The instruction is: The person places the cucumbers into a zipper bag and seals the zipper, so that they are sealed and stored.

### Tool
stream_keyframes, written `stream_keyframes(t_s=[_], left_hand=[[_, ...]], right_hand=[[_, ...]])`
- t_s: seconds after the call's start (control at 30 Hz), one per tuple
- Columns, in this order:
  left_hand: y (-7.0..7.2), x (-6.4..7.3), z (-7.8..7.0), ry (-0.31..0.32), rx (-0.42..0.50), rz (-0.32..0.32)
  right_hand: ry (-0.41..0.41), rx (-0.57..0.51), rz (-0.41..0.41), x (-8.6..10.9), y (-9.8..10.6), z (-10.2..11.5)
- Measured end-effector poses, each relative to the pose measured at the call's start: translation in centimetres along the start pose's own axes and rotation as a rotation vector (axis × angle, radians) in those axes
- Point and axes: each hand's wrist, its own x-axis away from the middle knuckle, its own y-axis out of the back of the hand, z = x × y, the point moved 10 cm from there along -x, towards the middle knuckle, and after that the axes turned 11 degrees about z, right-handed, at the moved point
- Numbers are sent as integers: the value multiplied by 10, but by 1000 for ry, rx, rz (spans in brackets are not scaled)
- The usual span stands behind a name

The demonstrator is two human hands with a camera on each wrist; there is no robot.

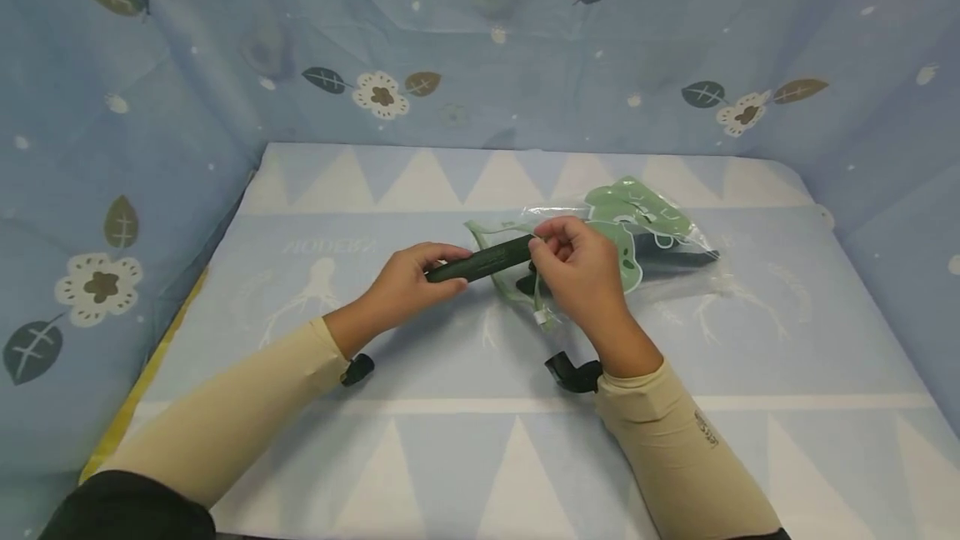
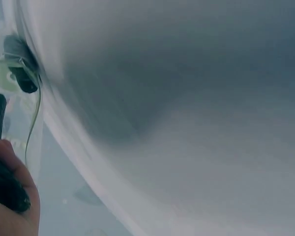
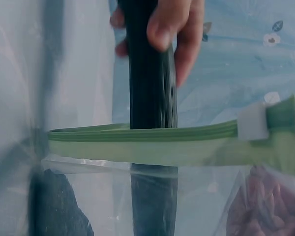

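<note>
Head view: dark cucumber (image 1: 487,259) at a zip bag (image 1: 637,198), work seemingly part-done.
The left hand (image 1: 405,282) grips the cucumber, apparently not fully bagged; the right hand (image 1: 581,265) pinches the bag's open rim, dark contents (image 1: 675,258) already inside. Beneath lies a pale patterned tablecloth (image 1: 450,473); far side, blue floral curtain (image 1: 465,7).

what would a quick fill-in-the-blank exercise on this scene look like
The left hand grips a cucumber coloured dark ____.
The slider on the bag is coloured ____.
The main colour of the backdrop cloth is ____.

Missing words: green; white; blue.
</note>
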Motion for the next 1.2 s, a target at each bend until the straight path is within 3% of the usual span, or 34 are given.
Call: stream_keyframes(t_s=[0.3, 0.6, 0.93, 1.07, 1.1, 1.2], left_hand=[[-21, -45, -14, -48, 24, -46], [-45, -74, -35, -96, -22, -73], [-67, -99, -50, -66, -143, -17], [-73, -115, -38, 73, -213, 65], [-79, -124, -28, 78, -299, 91], [-100, -154, 9, 183, -545, 208]], right_hand=[[-3, 3, -22, 2, 5, -2], [15, 15, -30, 1, 11, 2], [42, -7, -51, 5, 13, 8], [54, -4, -56, 5, 11, 9], [58, -7, -55, 5, 11, 9], [66, -19, -37, 5, 7, 9]])
